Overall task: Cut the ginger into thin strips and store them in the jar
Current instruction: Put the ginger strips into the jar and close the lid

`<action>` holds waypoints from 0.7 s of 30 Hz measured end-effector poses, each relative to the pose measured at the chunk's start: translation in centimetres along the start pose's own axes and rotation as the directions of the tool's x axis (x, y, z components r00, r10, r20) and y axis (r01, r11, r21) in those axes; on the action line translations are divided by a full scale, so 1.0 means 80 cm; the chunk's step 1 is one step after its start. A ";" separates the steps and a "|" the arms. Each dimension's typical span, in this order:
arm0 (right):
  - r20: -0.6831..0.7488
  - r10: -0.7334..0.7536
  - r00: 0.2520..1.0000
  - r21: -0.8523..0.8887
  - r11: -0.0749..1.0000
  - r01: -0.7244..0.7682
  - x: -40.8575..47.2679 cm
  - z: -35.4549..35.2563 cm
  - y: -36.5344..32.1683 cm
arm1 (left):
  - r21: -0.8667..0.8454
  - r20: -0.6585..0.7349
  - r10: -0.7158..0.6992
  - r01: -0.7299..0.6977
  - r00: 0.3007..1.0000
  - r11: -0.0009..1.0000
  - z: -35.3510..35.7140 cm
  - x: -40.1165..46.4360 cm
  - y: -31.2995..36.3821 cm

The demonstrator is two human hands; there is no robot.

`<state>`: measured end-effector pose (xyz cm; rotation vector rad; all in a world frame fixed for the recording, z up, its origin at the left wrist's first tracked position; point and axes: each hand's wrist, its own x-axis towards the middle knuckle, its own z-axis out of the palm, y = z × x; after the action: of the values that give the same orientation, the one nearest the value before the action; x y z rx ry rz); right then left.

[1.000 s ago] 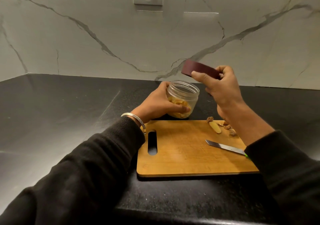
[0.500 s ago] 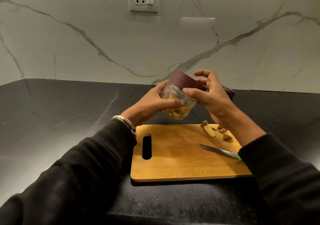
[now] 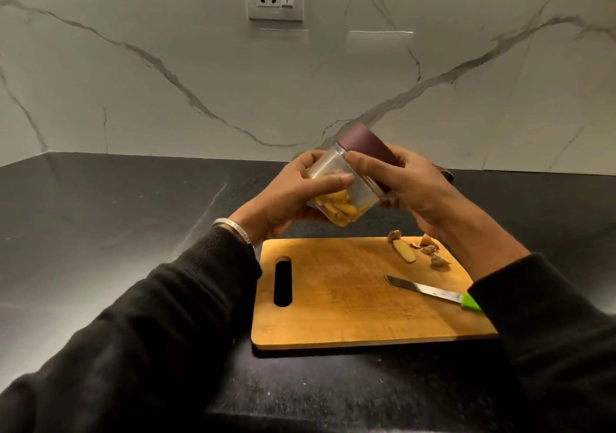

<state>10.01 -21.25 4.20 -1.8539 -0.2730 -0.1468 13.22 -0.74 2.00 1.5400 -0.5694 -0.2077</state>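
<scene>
left hand [image 3: 283, 199] grips the tilted jar [image 3: 343, 196], right hand [image 3: 413, 182] clasps the maroon lid [image 3: 366, 142]: seat it square, then twist.

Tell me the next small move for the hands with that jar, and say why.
Probably twist the maroon lid tight with the right hand: it already sits on the tilted jar, which the left hand grips, with ginger strips inside.
</scene>
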 end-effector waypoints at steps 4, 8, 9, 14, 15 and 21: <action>-0.010 0.138 0.990 0.054 0.989 -0.137 -0.006 0.006 -0.001 | 0.091 -0.038 0.071 -0.068 0.997 0.994 0.006 0.000 -0.005; -0.094 0.119 0.988 0.144 0.984 -0.105 -0.008 0.012 -0.001 | 0.076 -0.017 0.098 -0.097 0.995 0.992 0.007 0.003 -0.008; -0.109 0.107 0.988 0.153 0.984 -0.089 -0.007 0.012 -0.001 | 0.027 -0.010 0.081 -0.081 0.997 0.996 0.006 0.004 -0.008; -0.163 0.017 0.986 0.181 0.983 0.013 -0.011 0.014 -0.009 | -0.292 0.131 -0.022 0.060 0.991 0.954 0.004 0.002 -0.001; -0.175 -0.001 0.985 0.208 0.977 0.038 -0.012 0.014 -0.010 | -0.322 0.168 -0.048 0.101 0.985 0.941 0.003 0.001 -0.003; -0.101 -0.099 0.990 0.095 0.990 0.109 -0.011 0.009 -0.005 | -0.376 0.238 -0.166 0.249 0.957 0.893 0.005 -0.004 -0.009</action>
<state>9.03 -20.55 4.11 -1.7283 -0.3053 -0.2888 12.90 -0.92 1.20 1.1799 -0.4802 -0.6153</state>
